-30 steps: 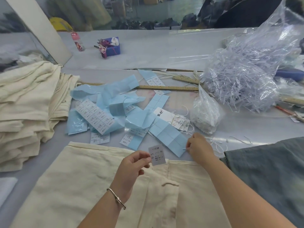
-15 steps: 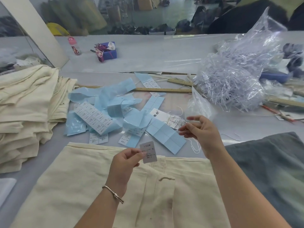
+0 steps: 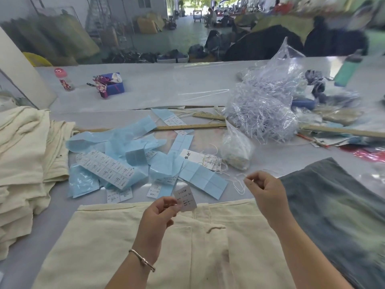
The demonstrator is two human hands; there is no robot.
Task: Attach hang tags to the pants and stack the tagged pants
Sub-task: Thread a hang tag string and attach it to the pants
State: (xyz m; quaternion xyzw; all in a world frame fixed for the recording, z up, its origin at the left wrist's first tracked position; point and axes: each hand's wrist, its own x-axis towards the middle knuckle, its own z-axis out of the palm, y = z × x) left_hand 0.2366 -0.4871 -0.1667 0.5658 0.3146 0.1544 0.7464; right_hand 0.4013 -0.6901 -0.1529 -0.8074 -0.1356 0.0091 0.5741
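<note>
Your grey worktable (image 3: 187, 94) stretches toward a blurred warehouse floor behind it. On the table lie scattered blue backing papers (image 3: 129, 151) with sheets of printed stickers (image 3: 106, 170), a wooden ruler (image 3: 187, 127) and a clear bag of white plastic strands (image 3: 264, 105). Nearest you, the cream pants (image 3: 116, 236) lie flat with the waistband away from you; a stack of cream pants (image 3: 23, 163) sits at your left and grey-green fabric (image 3: 337, 215) at your right. Your left hand (image 3: 158, 217), bracelet at the wrist, pinches a small printed hang tag (image 3: 185, 198) above the waistband. Your right hand (image 3: 264, 188) pinches a thin white string (image 3: 239, 184) that loops down beside it.
</note>
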